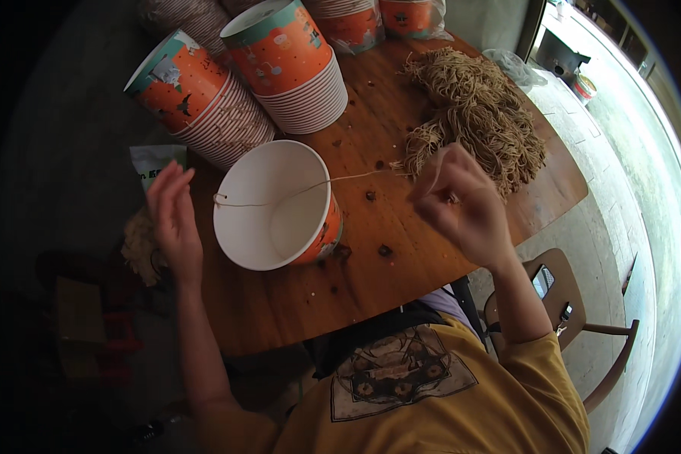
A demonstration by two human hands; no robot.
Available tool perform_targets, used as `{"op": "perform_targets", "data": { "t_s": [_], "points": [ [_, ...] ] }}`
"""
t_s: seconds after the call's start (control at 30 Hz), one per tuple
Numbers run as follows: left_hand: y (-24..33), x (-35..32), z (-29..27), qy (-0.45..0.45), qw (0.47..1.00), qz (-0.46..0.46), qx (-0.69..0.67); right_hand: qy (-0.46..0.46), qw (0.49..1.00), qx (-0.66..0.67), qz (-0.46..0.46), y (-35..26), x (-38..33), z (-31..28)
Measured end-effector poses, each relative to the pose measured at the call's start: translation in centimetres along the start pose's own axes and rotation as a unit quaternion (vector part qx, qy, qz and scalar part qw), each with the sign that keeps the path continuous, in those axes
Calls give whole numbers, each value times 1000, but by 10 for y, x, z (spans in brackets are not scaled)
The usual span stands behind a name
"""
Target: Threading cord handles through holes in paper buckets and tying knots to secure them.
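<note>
String (352, 177) crosses a white-lined bucket (268, 231) from its nine-o'clock rim toward the right hand (461, 204), whose blurred fingers curl; their hold I cannot tell. The left hand (175, 216), fingers loosely parted, empty, is at nine. Stacked buckets (303, 94) stand at eleven and twelve, a string heap (480, 117) at two. Bare table (386, 223) runs from three to its edge at five; a chair (564, 284) stands beyond.

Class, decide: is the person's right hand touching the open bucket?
Apart: the head view shows wooden tabletop between the right hand and the open bucket.
</note>
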State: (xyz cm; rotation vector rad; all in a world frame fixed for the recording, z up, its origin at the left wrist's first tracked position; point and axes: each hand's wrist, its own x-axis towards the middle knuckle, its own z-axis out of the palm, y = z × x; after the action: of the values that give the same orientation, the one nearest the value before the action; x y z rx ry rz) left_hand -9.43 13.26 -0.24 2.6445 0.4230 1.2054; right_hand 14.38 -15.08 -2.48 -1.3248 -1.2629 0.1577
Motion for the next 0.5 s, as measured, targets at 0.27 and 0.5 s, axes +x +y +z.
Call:
{"op": "perform_targets", "data": {
  "t_s": [0.27,0.5],
  "points": [
    [108,-17,21,-88,972,-73,-207,-146,915,320,197,4,-5,45],
    [127,-12,23,-139,982,12,-131,-108,979,103,136,-1,-1,58]
  ]
}}
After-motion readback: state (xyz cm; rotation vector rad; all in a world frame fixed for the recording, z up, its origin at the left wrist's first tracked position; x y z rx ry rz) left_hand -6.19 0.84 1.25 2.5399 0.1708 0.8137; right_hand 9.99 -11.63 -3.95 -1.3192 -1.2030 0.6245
